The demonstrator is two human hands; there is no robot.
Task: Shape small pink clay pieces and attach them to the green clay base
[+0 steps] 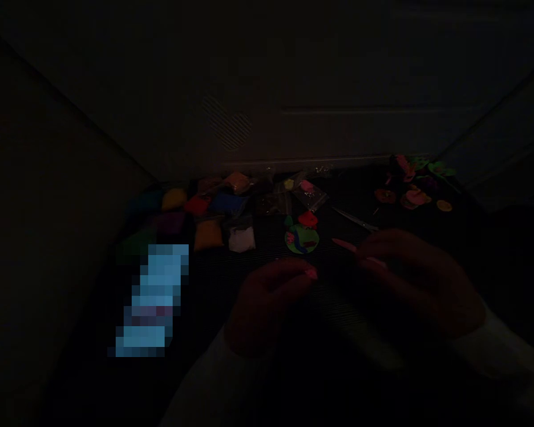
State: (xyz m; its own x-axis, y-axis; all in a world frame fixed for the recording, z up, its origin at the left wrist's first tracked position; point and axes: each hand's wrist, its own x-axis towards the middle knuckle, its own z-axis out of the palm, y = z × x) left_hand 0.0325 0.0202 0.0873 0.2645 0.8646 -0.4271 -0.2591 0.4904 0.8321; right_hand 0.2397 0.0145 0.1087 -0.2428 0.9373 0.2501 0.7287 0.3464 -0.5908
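The scene is very dark. My left hand (267, 302) is closed, pinching a small pink piece of modelling clay (311, 273) at its fingertips. To the right, my right hand (413, 279) grips a pink modelling knife (345, 244), its pointed blade aimed left, apart from the pink piece. Just beyond my hands lies a green clay disc (309, 242) with a blue strip, a pink flower-like patch and dark red bits on it. A red clay cap shape (308, 219) stands at the disc's far edge, beside a small dark green lump (288, 221).
Bags of coloured clay, including an orange one (208, 235) and a white one (242, 239), lie at the left. A bright blurred-out screen (155, 302) is nearer. Scissors (356, 219) lie beyond my right hand. Finished-looking clay shapes (415, 197) crowd the far right, before a wall.
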